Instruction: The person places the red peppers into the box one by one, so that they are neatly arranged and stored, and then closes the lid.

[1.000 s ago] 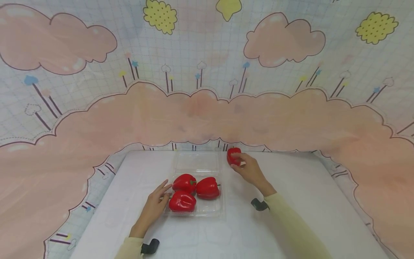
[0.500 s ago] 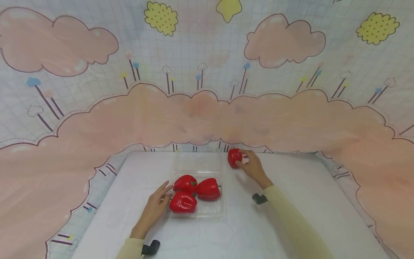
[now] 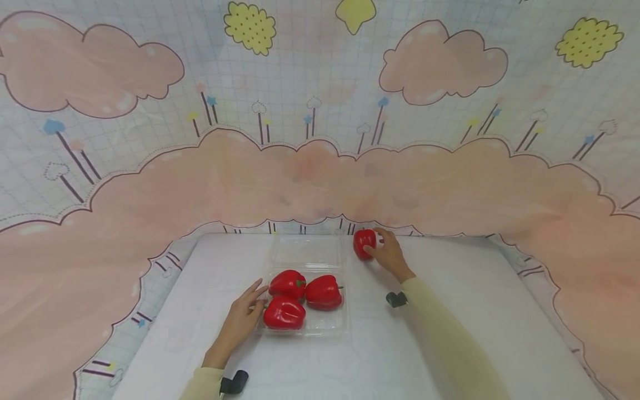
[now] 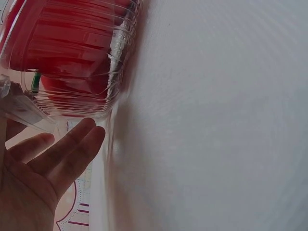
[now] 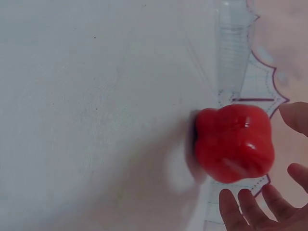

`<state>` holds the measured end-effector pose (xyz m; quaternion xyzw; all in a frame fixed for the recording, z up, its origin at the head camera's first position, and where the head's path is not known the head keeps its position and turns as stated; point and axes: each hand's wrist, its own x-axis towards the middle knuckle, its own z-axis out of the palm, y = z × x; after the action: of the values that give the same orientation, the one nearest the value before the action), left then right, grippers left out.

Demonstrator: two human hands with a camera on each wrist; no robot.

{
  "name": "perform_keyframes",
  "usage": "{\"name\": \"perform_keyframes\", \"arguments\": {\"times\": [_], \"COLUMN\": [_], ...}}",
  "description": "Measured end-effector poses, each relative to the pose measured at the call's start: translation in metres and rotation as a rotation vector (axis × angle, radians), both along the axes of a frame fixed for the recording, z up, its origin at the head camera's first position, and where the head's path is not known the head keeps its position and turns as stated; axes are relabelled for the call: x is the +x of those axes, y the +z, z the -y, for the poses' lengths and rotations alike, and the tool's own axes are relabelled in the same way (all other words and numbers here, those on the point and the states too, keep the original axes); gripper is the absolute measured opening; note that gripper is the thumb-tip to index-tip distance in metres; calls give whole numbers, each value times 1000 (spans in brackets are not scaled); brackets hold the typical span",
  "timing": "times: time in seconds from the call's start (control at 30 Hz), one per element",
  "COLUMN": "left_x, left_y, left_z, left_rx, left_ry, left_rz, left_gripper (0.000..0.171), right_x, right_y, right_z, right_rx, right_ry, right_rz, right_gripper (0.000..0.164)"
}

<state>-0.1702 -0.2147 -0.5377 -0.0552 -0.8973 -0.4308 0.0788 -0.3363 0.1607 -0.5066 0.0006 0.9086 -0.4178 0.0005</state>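
Note:
A clear hinged plastic box lies on the table, its lid folded back. Three red bell peppers with green stems sit in it: one at the back left, one at the right and one at the front left. My left hand rests along the box's left side, fingers extended at the wall. A further red bell pepper stands on the table right of the lid. Around it my right hand is spread, thumb and fingers apart from the pepper in the right wrist view.
The white table ends at its back edge just behind the lone pepper. A patterned cloth with clouds hangs behind and at the sides. Black wrist-camera mounts sit at both cuffs, the left one close to the tabletop.
My right hand has let go of the lone pepper, its fingers drawing off to the right side. That pepper stays near the lid. The left hand and the boxed peppers hold their places.

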Motion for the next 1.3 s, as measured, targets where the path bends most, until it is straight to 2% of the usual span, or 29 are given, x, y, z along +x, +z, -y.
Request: {"name": "perform_keyframes", "arguments": {"times": [0.3, 0.53, 1.0, 1.3], "left_x": [-1, -2, -2, -1], "left_y": [1, -1, -2, -2], "left_z": [-2, -3, -4, 0], "left_rx": [-1, -8, -12, -21], "left_ry": [-2, 3, 8, 10], "left_rz": [1, 7, 0, 0], "left_gripper": [39, 40, 40, 40], "right_x": [-11, -16, -14, -9], "right_y": [-12, -19, -21, -13], "right_z": [4, 8, 7, 4], "right_rx": [-68, -66, -78, -116], "right_ry": [-31, -47, -60, -63], "right_rz": [67, 80, 58, 45], "right_gripper": [84, 89, 87, 87]}}
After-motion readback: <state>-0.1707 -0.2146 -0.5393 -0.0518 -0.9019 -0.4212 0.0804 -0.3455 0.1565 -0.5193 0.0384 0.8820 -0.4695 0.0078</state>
